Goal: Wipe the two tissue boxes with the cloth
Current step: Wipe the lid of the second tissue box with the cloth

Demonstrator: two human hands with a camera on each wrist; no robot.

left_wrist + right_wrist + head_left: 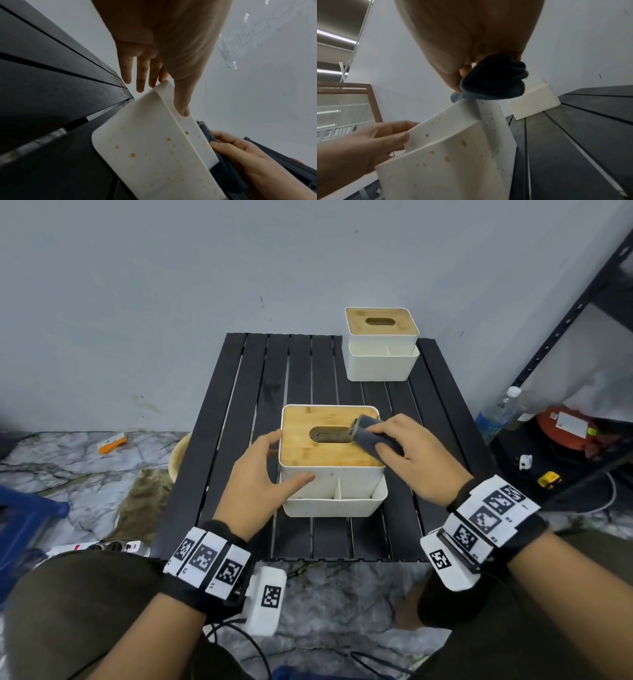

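The near tissue box (329, 484), white with a bamboo lid, stands mid-table; its walls (145, 155) (453, 155) carry yellow spots. My right hand (394, 446) grips a rolled grey-blue cloth (368, 433) (494, 79) and presses it on the lid's right side by the slot. My left hand (286, 458) steadies the box's front left corner, with the thumb flat on the front wall and straight fingers on the left side. The second tissue box (382, 344) (534, 102) stands untouched at the table's far right.
The black slatted table (239, 405) is small, with floor close on every side. A beige bowl (178, 457) sits below its left edge. A black metal rack (561, 326), a water bottle (496, 416) and an orange reel (565, 429) stand to the right.
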